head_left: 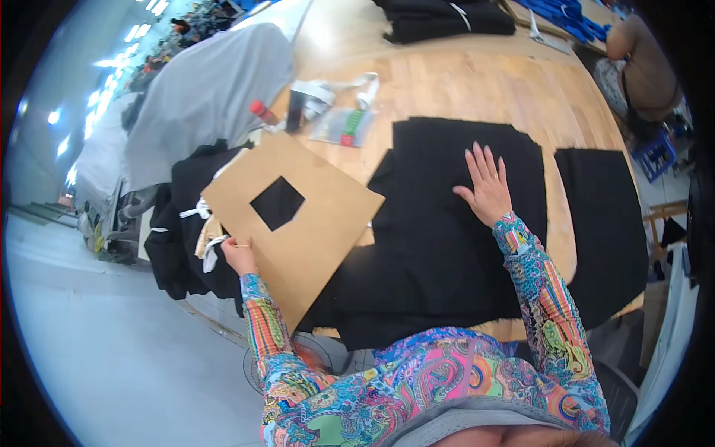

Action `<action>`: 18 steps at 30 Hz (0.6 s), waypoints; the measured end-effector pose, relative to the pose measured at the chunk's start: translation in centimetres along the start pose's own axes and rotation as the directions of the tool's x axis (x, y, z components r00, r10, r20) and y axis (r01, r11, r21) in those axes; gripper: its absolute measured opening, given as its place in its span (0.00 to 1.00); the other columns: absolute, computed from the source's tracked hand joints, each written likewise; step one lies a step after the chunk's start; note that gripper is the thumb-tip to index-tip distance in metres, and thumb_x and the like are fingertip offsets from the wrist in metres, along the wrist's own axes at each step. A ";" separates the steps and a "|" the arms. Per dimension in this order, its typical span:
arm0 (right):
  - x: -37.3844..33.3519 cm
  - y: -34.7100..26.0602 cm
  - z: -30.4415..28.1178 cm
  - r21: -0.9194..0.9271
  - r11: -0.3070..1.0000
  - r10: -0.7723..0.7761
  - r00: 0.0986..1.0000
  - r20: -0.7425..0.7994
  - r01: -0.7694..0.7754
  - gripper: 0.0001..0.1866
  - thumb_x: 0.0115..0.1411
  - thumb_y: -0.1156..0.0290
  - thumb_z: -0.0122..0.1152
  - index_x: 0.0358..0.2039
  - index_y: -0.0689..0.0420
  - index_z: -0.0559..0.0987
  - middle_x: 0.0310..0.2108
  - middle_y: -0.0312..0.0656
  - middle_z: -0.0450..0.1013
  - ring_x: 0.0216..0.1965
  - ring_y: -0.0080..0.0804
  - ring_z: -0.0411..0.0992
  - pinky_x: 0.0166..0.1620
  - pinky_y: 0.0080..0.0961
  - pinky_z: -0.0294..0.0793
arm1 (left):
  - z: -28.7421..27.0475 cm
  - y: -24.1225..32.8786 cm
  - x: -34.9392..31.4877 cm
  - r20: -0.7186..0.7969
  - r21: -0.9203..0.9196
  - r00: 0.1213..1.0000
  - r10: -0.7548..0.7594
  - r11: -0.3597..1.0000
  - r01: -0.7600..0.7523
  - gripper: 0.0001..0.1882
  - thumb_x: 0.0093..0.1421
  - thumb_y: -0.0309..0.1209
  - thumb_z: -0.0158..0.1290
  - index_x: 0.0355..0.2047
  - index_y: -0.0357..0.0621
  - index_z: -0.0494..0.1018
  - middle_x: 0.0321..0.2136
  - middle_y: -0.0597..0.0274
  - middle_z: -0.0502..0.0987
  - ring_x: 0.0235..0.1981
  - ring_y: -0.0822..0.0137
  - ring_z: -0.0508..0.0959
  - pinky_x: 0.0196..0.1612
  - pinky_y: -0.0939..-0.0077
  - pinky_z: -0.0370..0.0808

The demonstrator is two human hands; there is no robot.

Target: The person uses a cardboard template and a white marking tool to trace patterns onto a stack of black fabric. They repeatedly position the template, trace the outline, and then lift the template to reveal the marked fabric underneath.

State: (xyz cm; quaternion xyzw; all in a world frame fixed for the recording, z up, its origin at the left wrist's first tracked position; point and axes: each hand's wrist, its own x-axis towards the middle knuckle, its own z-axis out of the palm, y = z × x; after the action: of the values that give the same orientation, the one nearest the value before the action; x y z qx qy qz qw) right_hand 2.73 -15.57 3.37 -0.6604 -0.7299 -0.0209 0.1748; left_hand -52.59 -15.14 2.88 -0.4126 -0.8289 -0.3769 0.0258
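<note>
My left hand (240,257) is closed on the lower left edge of a brown cardboard template (328,186), which has a pocket-shaped cut-out near its middle. Black cloth shows through that opening. The template lies tilted across the left side of the table, partly over a heap of black fabric (186,257). Spread flat with its fingers apart, my right hand (488,186) rests on a large black fabric panel (439,246). No object is in that hand.
Another black fabric piece (603,216) hangs over the wooden table's (447,82) right side. Beyond the template are a red-capped bottle (261,112), a clear packet (342,125) and white tape (365,91). Folded black cloth (447,21) sits at the far edge. A person (644,67) is at right.
</note>
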 end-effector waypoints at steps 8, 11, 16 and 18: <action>0.6 -0.5 0.5 0.372 0.923 0.060 0.990 0.126 -0.103 0.36 0.56 0.54 0.57 0.59 0.59 0.60 0.64 0.50 0.50 0.66 0.47 0.42 0.64 0.43 0.44 | -6.7 7.5 -0.5 -0.146 -0.469 0.954 0.263 0.831 -0.300 0.08 0.57 0.20 0.51 0.32 0.40 0.62 0.30 0.64 0.68 0.30 0.74 0.68 0.36 0.80 0.68; 0.7 -3.0 -2.5 0.651 0.756 0.036 0.997 0.064 -0.069 0.32 0.56 0.60 0.60 0.57 0.62 0.63 0.61 0.53 0.55 0.65 0.47 0.47 0.64 0.35 0.49 | -11.1 12.3 -1.6 -0.139 -0.625 0.962 0.234 0.733 -0.268 0.07 0.59 0.19 0.49 0.31 0.42 0.62 0.33 0.62 0.70 0.33 0.76 0.70 0.37 0.82 0.69; 0.8 -5.1 -5.5 0.905 0.389 -0.048 0.977 0.206 -0.172 0.35 0.55 0.62 0.61 0.59 0.62 0.60 0.62 0.50 0.54 0.65 0.43 0.49 0.63 0.35 0.50 | -16.2 16.0 -2.7 -0.010 -0.900 0.982 0.189 0.427 -0.091 0.08 0.57 0.17 0.49 0.30 0.44 0.63 0.34 0.62 0.72 0.35 0.73 0.73 0.42 0.80 0.71; 0.1 -5.4 -5.6 0.945 0.157 -0.075 0.950 0.303 -0.289 0.37 0.55 0.63 0.61 0.61 0.61 0.56 0.63 0.49 0.52 0.65 0.41 0.48 0.63 0.35 0.49 | -16.7 16.3 -3.2 0.070 -0.935 0.979 0.190 0.355 -0.002 0.08 0.56 0.17 0.50 0.31 0.44 0.64 0.32 0.63 0.72 0.35 0.72 0.74 0.42 0.80 0.72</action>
State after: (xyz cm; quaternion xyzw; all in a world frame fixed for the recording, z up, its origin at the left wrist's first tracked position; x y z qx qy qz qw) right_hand -1.26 -17.59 9.71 -0.4359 -0.5364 0.5610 0.4556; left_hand -43.47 -21.89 23.53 -0.4323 -0.4438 -0.7411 -0.2586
